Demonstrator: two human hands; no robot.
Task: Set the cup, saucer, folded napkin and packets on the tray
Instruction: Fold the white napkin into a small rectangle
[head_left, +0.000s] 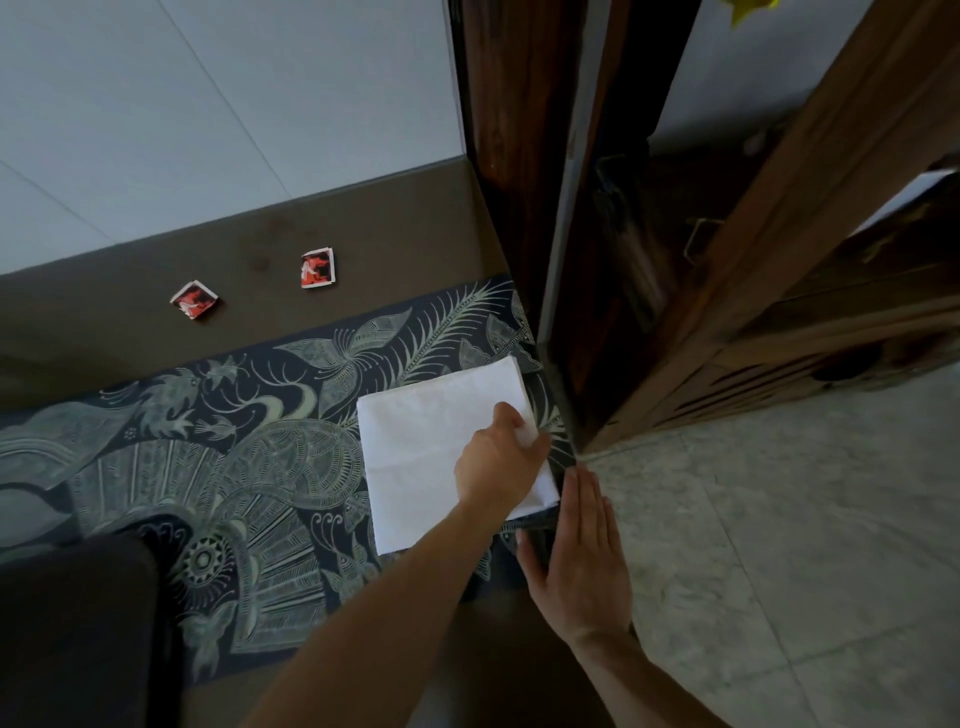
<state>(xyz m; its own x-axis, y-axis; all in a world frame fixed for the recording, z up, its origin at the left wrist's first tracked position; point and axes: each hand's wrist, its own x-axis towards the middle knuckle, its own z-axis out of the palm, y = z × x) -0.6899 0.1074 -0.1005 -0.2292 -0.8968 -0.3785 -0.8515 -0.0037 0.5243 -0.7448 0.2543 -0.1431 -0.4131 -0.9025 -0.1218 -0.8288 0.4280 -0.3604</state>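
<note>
A white napkin (431, 441) lies flat on a dark patterned cloth (234, 467) at the counter's right end. My left hand (498, 457) rests on the napkin's right part, fingers curled around its right edge. My right hand (576, 551) is flat and open against the counter's right edge, just below the napkin's corner. Two red-and-black packets lie on the bare brown counter farther back: one packet (196, 300) at the left, the other packet (317, 267) to its right. No cup, saucer or tray is in view.
A dark wooden door frame (524, 208) stands right beside the counter's end. A pale tiled wall (208, 104) rises behind the counter. Marbled floor tiles (779, 519) lie to the right. A dark object (78, 623) fills the lower left corner.
</note>
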